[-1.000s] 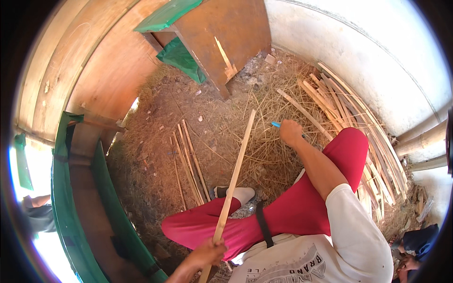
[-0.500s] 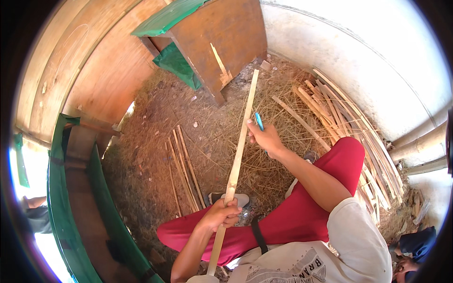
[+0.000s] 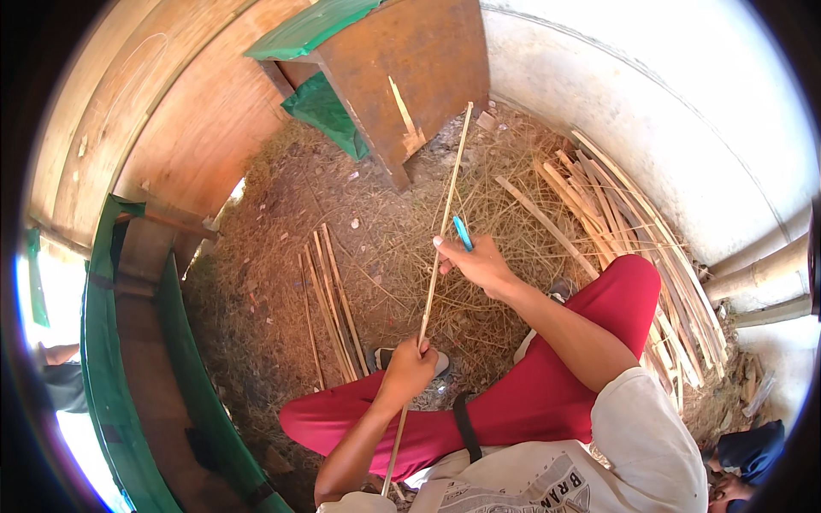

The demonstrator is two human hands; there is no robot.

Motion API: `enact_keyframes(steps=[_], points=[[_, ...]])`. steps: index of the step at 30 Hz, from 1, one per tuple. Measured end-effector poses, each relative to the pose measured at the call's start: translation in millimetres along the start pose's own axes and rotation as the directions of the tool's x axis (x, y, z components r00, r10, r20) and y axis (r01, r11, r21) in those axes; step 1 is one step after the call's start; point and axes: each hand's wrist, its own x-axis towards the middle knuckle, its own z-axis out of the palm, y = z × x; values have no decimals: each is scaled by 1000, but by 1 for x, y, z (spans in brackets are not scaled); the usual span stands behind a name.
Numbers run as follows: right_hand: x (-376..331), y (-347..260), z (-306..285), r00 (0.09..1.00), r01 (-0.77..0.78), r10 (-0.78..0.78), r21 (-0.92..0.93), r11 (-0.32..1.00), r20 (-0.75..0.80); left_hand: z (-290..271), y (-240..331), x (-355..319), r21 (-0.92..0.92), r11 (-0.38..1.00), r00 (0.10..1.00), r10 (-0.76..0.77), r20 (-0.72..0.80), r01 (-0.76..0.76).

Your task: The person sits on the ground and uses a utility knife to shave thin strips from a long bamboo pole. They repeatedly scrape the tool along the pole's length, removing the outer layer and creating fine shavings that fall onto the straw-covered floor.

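1. Thin wooden strip [image 3: 455,175], one, long and pale: running slantwise through both hands, its near end passing over the left thigh toward the shirt, its far tip reaching, in this view, the cabinet's right lower corner; depth there is not showing.
2. Left hand [image 3: 409,374], one: its fingers closing firmly around the strip, above the red trousers [image 3: 530,385].
3. Right hand [image 3: 479,263], one: its fingers curling around item 4, the thumb appearing to touch the strip's side.
4. Blue tool [image 3: 463,233], slim: projecting from the right fist beside the strip; its kind is not showing.
5. Loose strips [image 3: 332,308], a small group: lying on the earth floor [image 3: 282,214] beyond the left knee, floor running between them and item 1.
6. Strip pile [image 3: 616,214], large: lying along the white wall [image 3: 650,77], bordering the working room beyond the right knee.
7. Brown cabinet [image 3: 419,68], green-topped: bounding the far side.
8. Green-edged trough [image 3: 107,342]: its curved rim bounding the left side.
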Motion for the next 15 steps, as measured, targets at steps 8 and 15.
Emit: enact_keyframes(steps=[8,15], points=[[-2,-6,-7,991,-123,117,89,988,67,2,28,-16,414,908,973,30,-228,69],[-3,-6,-10,977,-182,153,205,962,150,4,23,-13,537,842,943,135,-303,51]])
